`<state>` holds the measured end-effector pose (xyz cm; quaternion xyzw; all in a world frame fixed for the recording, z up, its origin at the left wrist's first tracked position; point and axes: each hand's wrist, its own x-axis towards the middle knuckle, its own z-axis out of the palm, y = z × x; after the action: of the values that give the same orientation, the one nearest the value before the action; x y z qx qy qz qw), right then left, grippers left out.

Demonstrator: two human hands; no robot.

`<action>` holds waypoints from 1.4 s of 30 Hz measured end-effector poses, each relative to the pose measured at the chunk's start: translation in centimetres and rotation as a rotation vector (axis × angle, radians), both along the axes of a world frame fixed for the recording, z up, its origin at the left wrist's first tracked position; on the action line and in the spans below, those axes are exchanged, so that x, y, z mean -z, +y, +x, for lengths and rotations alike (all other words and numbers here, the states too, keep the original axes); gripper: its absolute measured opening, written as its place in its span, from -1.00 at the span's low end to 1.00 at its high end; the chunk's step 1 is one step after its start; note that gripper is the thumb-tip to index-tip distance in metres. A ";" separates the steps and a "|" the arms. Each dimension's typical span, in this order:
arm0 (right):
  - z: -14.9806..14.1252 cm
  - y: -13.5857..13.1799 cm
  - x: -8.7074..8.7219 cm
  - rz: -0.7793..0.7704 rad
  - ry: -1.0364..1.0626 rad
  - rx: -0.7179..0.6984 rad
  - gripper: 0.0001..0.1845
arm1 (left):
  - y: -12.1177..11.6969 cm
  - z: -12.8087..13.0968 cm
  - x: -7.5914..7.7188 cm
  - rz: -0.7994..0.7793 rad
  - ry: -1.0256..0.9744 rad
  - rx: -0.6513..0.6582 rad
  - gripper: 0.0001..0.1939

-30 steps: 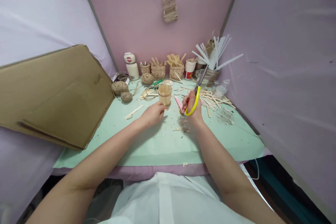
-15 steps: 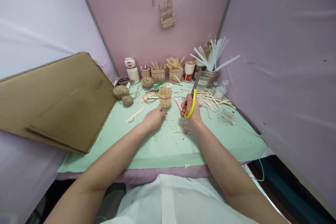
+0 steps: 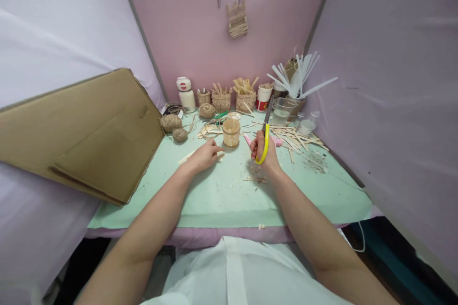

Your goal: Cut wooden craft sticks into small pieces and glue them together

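Note:
My right hand [image 3: 264, 148] grips yellow-handled scissors [image 3: 266, 136], their dark blades pointing up and away from me. My left hand [image 3: 205, 155] is low over the table, index finger stretched toward the base of a small wooden-stick cup [image 3: 231, 133], the other fingers loosely curled. No grip on the cup is visible. A pale wood chip [image 3: 221, 157] shows by the left fingertips; whether they touch it is unclear. Partly behind that hand lies a pale flat stick [image 3: 186, 157]. A pink tool [image 3: 276, 141] lies partly hidden by my right hand.
Loose sticks [image 3: 295, 137] spread at the right. Twine balls [image 3: 171, 123] sit at the left beside a leaning cardboard sheet [image 3: 107, 138]. Along the back stand a white bottle [image 3: 186, 100], stick-filled baskets [image 3: 245, 101], a paper cup [image 3: 264, 97] and a clear water cup [image 3: 282, 112].
My left hand has drawn back leftward from the cup and now partly covers the flat stick. The right hand still holds the scissors upright. The whole view has shifted slightly.

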<state>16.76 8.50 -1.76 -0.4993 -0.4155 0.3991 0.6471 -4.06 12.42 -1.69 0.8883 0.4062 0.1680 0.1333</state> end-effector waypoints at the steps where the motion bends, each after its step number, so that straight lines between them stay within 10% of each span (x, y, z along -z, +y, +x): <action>1: 0.0 0.0 0.0 0.000 -0.005 -0.002 -0.49 | -0.2 0.2 0.1 -0.004 0.029 0.016 -0.58; 13: 0.0 -0.3 -0.1 -0.015 -0.006 0.001 -0.47 | 0.7 -0.7 -0.9 -0.002 -0.139 -0.235 -0.64; 23: 0.0 -0.4 -0.1 -0.015 -0.008 0.002 -0.47 | 0.4 -1.3 -3.0 -0.812 -0.966 -0.305 -0.69; 34: -0.2 -0.9 -0.2 0.022 -0.075 -0.086 -0.59 | -1.4 1.3 -1.8 -0.860 -0.827 -0.118 -0.56; 42: -0.7 -1.6 -0.3 0.062 -0.237 -0.232 -0.65 | -3.5 4.3 -0.7 -0.596 -0.643 -0.125 -0.61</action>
<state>16.03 6.91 -1.46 -0.4714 -0.5559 0.3965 0.5581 0.26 8.95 -1.04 0.6875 0.4276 0.3191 0.4927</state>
